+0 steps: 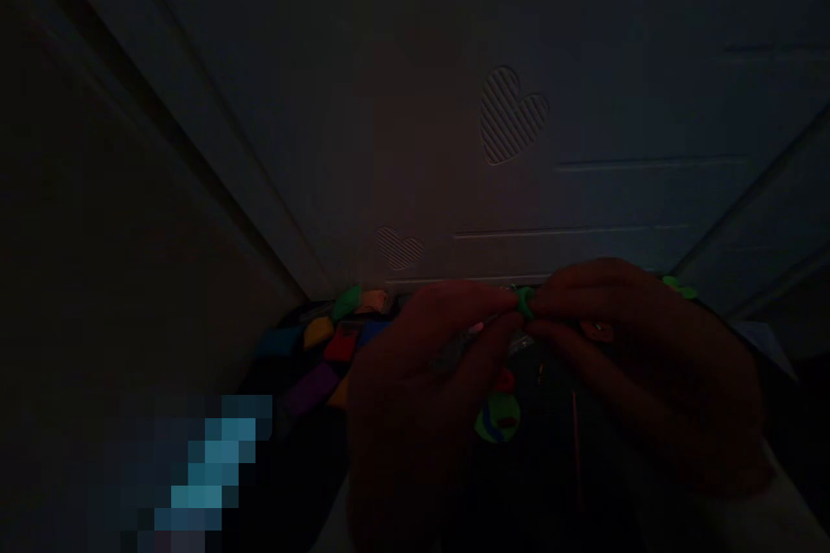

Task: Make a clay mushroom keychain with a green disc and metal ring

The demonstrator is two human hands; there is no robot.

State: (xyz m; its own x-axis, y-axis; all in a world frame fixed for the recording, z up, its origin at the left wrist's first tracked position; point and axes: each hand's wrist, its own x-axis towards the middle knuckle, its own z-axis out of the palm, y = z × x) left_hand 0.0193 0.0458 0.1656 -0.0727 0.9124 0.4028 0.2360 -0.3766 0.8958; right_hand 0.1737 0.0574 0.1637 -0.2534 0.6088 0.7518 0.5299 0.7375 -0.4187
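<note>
In dim light, my left hand (421, 389) and my right hand (648, 363) meet at the fingertips. Between them they pinch a small green piece of what looks like modelling clay (526, 303), curved in shape. Below the hands lies a round, bright green clay piece (498, 417) with blue and dark red parts on it. A small red piece (504, 379) sits at its upper edge. Under my right hand is a thin reddish stick (575, 432). My fingers cover part of the surface behind them.
Several coloured blocks lie at the left, among them a red one (341, 343), a yellow one (318, 332) and a purple one (311, 387). A light green piece (679, 286) rests at the far right. Behind stands a pale panel (389, 104) with embossed hearts.
</note>
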